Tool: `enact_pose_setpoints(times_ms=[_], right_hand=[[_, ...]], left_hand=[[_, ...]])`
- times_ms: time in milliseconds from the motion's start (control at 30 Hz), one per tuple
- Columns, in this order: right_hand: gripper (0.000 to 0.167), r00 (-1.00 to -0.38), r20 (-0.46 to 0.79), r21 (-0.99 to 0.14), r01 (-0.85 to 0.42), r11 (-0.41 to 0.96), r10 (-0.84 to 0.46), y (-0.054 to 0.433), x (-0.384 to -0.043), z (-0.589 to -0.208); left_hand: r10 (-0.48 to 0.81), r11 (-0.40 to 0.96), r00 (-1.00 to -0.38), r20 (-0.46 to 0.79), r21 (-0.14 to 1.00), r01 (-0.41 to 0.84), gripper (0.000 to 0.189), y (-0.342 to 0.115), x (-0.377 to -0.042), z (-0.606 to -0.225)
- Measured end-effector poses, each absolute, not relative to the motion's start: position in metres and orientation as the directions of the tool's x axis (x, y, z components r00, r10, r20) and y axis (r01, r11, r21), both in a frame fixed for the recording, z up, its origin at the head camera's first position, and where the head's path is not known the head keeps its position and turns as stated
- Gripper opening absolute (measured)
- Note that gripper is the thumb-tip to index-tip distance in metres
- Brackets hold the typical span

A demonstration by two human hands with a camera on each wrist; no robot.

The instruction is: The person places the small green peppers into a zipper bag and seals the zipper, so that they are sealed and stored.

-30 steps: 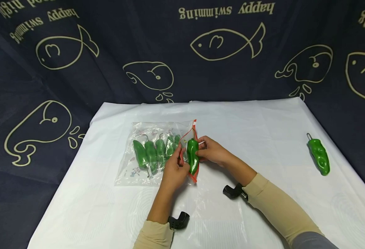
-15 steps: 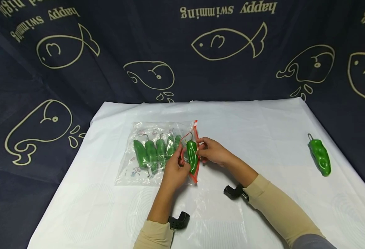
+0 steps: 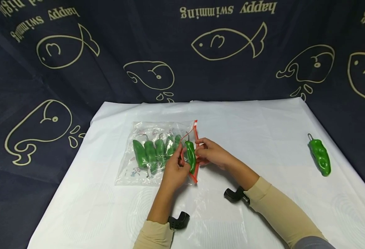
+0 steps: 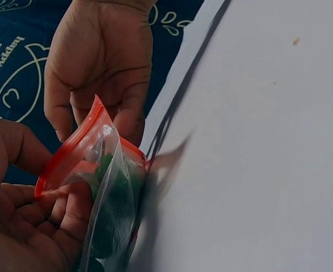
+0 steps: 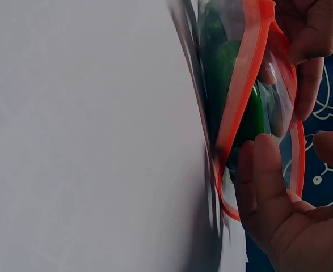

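A clear zip bag [image 3: 127,173] with a red zip edge lies on the table, its mouth toward the right. Several green peppers [image 3: 151,154] stand side by side inside it. My left hand [image 3: 175,172] pinches the upper red rim between thumb and fingers, holding the mouth apart, as the left wrist view also shows. One more green pepper [image 3: 190,157] sits just within that mouth. The fingertips of my right hand [image 3: 215,153] press at its right side, with the thumb [image 5: 331,148] held apart in the right wrist view.
Far to the right on the white-covered table [image 3: 263,131] lies a single green pepper [image 3: 320,157] with a looped stem. Dark cloth [image 3: 182,79] printed with fish and whales hangs behind and at the sides.
The pepper at the bag's mouth has moved left, further inside, and my right fingers have followed it. My left hand keeps its hold on the rim.
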State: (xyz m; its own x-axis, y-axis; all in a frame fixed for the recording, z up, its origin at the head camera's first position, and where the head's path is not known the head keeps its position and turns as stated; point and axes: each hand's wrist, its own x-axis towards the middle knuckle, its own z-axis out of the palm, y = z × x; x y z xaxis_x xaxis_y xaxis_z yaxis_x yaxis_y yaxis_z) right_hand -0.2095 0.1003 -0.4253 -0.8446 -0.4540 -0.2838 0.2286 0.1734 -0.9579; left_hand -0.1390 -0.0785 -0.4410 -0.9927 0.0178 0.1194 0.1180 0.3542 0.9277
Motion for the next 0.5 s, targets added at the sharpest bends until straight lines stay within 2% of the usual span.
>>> enact_pose_setpoints(times_ms=[500], right_hand=[[0.059, -0.808, -0.300, -0.945, 0.325, 0.042, -0.507, 0.0942, -0.2045, -0.4279]], left_hand=[[0.017, 0.357, -0.993, 0.117, 0.927, 0.115, 0.079, -0.0780, -0.1372, -0.4369]])
